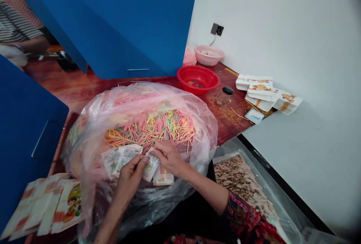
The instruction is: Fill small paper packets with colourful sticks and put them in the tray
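Tabletop (227,80) carries plastic bag (126,110), probably spread wide for easy access to sticks (149,127); left hand (130,172), right hand (169,157) both pinch one packet (151,166).

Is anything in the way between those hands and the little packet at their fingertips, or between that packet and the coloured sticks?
Nothing visible. The left hand and right hand meet at the packet, and the coloured sticks lie uncovered just beyond, in the open plastic bag.

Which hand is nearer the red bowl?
Right. The right hand is below and slightly left of the red bowl in the picture, not touching it; the left hand is lower and farther left.
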A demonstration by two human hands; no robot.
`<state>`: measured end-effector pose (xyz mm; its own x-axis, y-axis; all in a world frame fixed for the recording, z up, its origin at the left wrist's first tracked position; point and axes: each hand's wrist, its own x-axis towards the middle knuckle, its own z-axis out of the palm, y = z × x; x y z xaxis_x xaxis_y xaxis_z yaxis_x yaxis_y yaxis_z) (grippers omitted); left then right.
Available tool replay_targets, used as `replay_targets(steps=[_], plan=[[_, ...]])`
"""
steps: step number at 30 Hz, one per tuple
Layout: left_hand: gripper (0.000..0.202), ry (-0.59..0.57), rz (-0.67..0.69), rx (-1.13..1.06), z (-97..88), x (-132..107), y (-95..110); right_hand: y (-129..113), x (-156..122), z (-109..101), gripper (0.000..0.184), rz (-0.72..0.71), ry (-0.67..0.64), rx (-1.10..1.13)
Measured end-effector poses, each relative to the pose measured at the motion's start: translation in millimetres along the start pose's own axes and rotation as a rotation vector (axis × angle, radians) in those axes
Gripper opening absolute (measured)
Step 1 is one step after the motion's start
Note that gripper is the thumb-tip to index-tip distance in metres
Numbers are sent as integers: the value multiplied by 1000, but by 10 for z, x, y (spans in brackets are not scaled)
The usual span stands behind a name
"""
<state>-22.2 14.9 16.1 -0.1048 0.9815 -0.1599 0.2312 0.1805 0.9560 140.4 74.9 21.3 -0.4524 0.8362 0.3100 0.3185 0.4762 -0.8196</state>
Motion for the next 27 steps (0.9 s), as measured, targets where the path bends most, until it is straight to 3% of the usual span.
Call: replay_targets(steps=[3,5,7,10,13,20,27], plan=[[43,100,6,59,110,13,17,64,4,-112,37,42,-14,-62],[44,156,7,66,136,20,10,150,8,-306,29,51,-54,-179],[44,197,6,68,113,27,-13,277,-4,-583,15,69,-79,-420],[44,223,-12,59,43,34,-53,506,-42,-1004,21,106,-202,-855],[44,253,-13,36,18,46,-71,713,-69,-1242,24,51,-265,-1000],[45,249,25,41,88,83,-90,989,-30,-1211,28,-178,-232,-909],[44,240,16,28,63,63,-114,1141,25,-1168,25,-238,-287,-882]])
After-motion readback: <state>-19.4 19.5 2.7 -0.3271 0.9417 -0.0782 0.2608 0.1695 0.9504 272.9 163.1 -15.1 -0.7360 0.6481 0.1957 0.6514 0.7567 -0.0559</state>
